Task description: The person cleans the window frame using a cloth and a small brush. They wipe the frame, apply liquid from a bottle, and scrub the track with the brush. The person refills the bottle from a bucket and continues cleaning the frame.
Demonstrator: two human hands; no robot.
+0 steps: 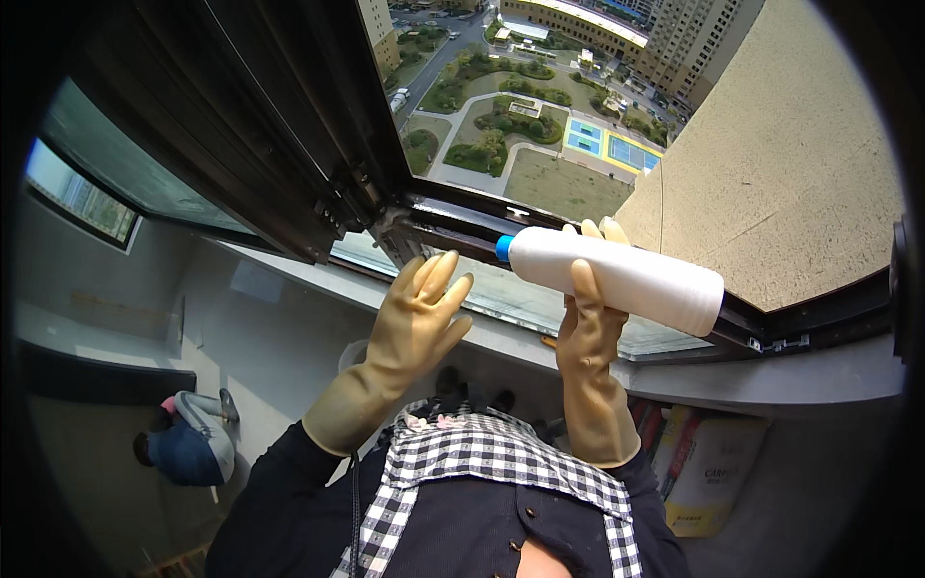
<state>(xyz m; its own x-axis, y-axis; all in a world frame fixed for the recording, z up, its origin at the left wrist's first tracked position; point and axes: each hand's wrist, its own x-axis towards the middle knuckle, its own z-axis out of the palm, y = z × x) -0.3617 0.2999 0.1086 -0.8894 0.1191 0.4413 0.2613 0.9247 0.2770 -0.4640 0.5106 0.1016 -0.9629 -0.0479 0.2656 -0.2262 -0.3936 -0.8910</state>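
Observation:
My right hand (592, 339), in a tan rubber glove, grips a white plastic bottle (621, 278) with a blue cap, tilted nearly sideways over the window frame with the cap to the left. My left hand (419, 311), gloved alike, holds nothing; its fingers are spread just below a greyish cloth-like or metal piece (401, 242) at the frame's corner, which I cannot identify. Whether the fingertips touch it cannot be told. The dark lower window frame (462, 235) runs behind both hands.
An opened dark window sash (274, 130) stands at the left. Outside, far below, lies a courtyard (506, 130); a rough beige wall (788, 159) rises at right. A person (191, 448) crouches at lower left. Bags or boxes (712, 469) bearing writing stand below the sill at right.

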